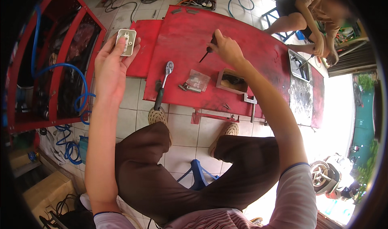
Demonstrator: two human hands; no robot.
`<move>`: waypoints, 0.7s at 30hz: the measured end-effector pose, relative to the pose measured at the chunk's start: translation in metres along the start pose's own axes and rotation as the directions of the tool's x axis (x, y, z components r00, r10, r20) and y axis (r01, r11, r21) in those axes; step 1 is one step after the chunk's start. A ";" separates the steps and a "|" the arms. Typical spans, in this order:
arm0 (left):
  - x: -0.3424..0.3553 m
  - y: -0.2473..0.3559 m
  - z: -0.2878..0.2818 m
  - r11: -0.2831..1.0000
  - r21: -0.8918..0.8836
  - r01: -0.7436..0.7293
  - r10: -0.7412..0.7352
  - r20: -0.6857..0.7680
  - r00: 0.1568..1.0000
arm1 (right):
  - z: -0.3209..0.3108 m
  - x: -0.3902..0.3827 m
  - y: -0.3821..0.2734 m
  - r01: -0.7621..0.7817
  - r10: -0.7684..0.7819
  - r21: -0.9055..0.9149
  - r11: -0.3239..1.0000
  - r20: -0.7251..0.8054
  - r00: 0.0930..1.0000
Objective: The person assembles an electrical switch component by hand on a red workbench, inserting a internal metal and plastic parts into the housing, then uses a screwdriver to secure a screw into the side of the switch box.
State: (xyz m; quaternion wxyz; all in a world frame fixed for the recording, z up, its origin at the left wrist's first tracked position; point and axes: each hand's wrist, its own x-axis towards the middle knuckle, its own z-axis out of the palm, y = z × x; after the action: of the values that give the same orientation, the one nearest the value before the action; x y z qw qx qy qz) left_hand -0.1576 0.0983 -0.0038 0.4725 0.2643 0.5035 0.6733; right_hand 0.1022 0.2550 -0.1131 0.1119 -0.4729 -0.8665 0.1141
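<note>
A pale patterned shirt [212, 219] is cut off below — the left hand [113, 56] grips a white rectangular casing [130, 48], its fittings [127, 37] indistinct; the right hand [227, 49] holds a black-handled screwdriver [209, 50], partly covered.

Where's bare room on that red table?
Bare red tabletop shows beyond the ratchet, left of the screwdriver, and between the right hand and the metal tray. The near edge is crowded with the ratchet, plastic bag and open box.
</note>
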 end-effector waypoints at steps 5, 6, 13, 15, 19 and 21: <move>0.001 -0.016 0.022 0.999 0.037 0.002 -0.001 -0.008 1.000 | -0.010 -0.013 0.011 0.000 0.000 0.006 1.000 -0.016 1.000; 0.003 -0.018 0.023 0.999 0.041 0.000 0.001 -0.008 1.000 | -0.010 -0.014 0.015 0.009 -0.009 -0.001 1.000 -0.029 1.000; 0.002 -0.031 0.041 0.998 0.053 0.013 -0.012 -0.025 1.000 | -0.017 -0.028 0.042 -0.036 0.036 0.013 0.999 -0.001 0.999; 0.001 -0.033 0.048 0.998 0.064 0.009 -0.007 -0.027 1.000 | -0.022 -0.033 0.052 -0.038 0.039 0.018 0.999 -0.004 0.999; -0.001 -0.037 0.059 0.997 0.072 0.018 -0.015 -0.040 0.999 | -0.031 -0.042 0.074 -0.040 0.040 -0.006 0.999 -0.018 0.999; -0.002 -0.038 0.059 0.997 0.071 0.011 -0.009 -0.026 1.000 | -0.035 -0.045 0.079 -0.050 0.050 -0.014 0.999 -0.007 0.999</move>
State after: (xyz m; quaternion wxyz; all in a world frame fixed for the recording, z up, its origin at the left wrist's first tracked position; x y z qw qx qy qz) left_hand -0.0936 0.1239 -0.0181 0.4597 0.2697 0.5347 0.6557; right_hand 0.1994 0.2623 -0.1078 0.1083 -0.4957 -0.8548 0.1091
